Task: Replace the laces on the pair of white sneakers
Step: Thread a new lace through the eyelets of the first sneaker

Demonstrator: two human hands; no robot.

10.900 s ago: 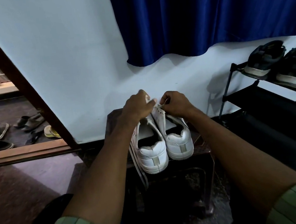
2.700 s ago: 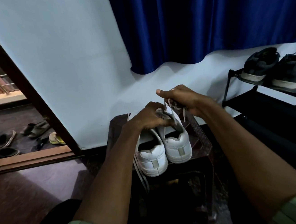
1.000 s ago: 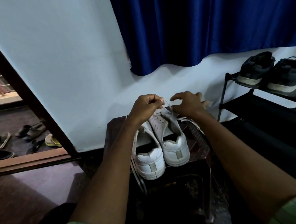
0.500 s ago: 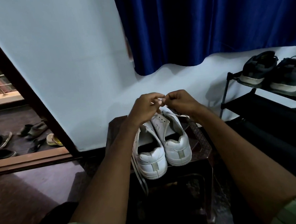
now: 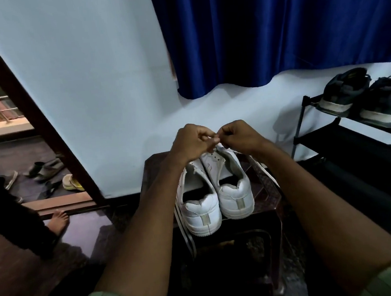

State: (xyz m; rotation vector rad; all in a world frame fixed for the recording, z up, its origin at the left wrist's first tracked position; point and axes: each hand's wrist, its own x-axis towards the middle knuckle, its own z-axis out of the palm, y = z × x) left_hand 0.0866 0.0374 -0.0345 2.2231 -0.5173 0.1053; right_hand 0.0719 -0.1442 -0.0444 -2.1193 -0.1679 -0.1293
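Two white sneakers stand heels toward me on a dark stool (image 5: 270, 200): the left sneaker (image 5: 199, 207) and the right sneaker (image 5: 233, 192). My left hand (image 5: 191, 142) and my right hand (image 5: 240, 136) meet above the right sneaker's front, and both pinch a white lace (image 5: 212, 139) between their fingertips. More of that lace trails off the right side of the stool (image 5: 267, 176). Other loose white laces (image 5: 186, 234) hang over the stool's front edge beside the left sneaker. The sneakers' toes are hidden behind my hands.
A black shoe rack (image 5: 356, 142) with dark shoes (image 5: 344, 93) stands at the right. A blue curtain (image 5: 273, 25) hangs on the wall behind. At the left, a doorway shows sandals (image 5: 46, 167) outside, and another person's bare foot (image 5: 58, 220) is on the floor.
My hands stay together above the right sneaker, still pinching the lace. Another person's leg and foot have come into view at the left by the doorway.
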